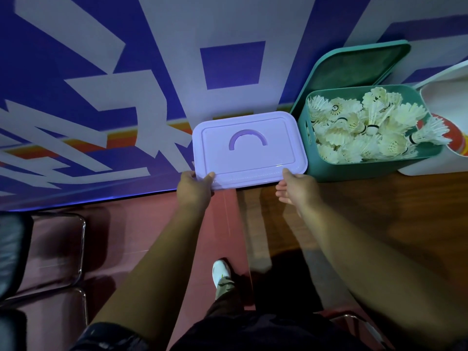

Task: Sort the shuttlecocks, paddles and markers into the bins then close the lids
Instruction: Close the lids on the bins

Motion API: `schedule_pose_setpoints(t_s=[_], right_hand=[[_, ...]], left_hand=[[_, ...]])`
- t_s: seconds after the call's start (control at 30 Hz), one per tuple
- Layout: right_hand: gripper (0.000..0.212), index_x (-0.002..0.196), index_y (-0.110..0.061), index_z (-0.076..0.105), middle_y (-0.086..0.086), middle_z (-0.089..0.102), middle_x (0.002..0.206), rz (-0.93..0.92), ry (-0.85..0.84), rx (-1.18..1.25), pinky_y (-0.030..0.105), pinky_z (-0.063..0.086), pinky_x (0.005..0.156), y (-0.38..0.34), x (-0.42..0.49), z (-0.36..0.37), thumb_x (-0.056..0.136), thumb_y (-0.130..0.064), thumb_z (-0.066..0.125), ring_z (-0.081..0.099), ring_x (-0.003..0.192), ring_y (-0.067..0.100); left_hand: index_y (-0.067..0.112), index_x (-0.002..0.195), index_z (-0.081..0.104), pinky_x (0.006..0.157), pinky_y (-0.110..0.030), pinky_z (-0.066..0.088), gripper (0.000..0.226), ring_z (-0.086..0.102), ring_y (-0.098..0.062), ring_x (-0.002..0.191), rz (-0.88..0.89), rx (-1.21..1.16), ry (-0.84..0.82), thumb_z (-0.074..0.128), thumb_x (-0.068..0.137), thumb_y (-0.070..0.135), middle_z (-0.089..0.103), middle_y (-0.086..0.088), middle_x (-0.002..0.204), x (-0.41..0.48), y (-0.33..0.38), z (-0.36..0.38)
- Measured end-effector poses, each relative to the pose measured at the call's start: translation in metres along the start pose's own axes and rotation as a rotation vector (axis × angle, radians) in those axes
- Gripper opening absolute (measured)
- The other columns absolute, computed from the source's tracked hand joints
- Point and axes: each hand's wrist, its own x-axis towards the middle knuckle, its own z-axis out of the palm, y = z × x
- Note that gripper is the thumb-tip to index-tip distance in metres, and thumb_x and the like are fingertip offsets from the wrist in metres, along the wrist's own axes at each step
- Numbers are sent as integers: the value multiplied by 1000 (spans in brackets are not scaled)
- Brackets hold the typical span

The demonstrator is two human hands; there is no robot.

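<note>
Left hand [193, 187], right hand [296, 189] gripping purple lid [249, 159], shuttlecocks [367, 129] in green bin [354, 171]

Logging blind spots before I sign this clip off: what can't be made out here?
Head view only.
- Under the purple lid: the lid covers any bin and contents beneath.
- Lid's near edge: the left hand and right hand grip it, hiding whether it is seated.
- White bin: cut off by the right frame edge; the red-rimmed item there is half hidden by shuttlecocks.
- Green bin bottom: buried under shuttlecocks.

Sports hall: shuttlecocks [367, 127] fill a bin [354, 171] by red flooring [141, 236].
</note>
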Motion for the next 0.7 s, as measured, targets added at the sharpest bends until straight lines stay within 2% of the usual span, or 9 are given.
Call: schedule_pose_setpoints(t_s=[0.17,0.37,0.47,0.53,0.6,0.7], right_hand=[[45,90,-4,69,13,77,93,13,8,-44,40,65,79,-10,5,2,106,-44,57,75,76,26],[45,92,-7,69,10,78,92,55,-54,-82,41,63,83,-17,3,4,106,-47,55,74,77,24],[46,92,-7,70,10,78,91,58,-80,-93,39,63,81,-15,2,4,106,-48,54,74,77,23],[44,92,-8,71,9,78,91,51,-93,-99,38,62,79,-14,0,2,106,-46,54,73,75,23],[38,92,-9,69,8,77,90,50,-113,-117,36,59,76,-14,-2,-2,106,-41,53,70,71,21],[28,94,-11,68,7,76,91,44,-154,-133,33,55,69,-19,-9,-11,105,-31,52,68,65,19]], left_hand=[[9,109,62,73,-49,67,46,77,-28,82,33,18,-17,79,87,47,72,-6,97,11,-3,2],[2,101,65,67,-39,65,45,77,-26,76,64,64,-27,75,93,45,74,-11,92,15,-1,-4],[0,103,63,54,-29,53,46,72,-20,70,67,112,-22,72,96,45,73,-9,91,10,1,-8],[2,101,64,52,-27,47,46,68,-19,68,78,175,-22,70,96,47,73,-8,90,9,3,-10],[3,100,65,59,-33,54,45,71,-27,77,83,215,-8,69,95,47,74,-14,100,5,8,-11],[-3,128,50,84,-45,51,53,59,-41,109,76,410,117,67,95,35,52,-25,135,-12,27,-9]])
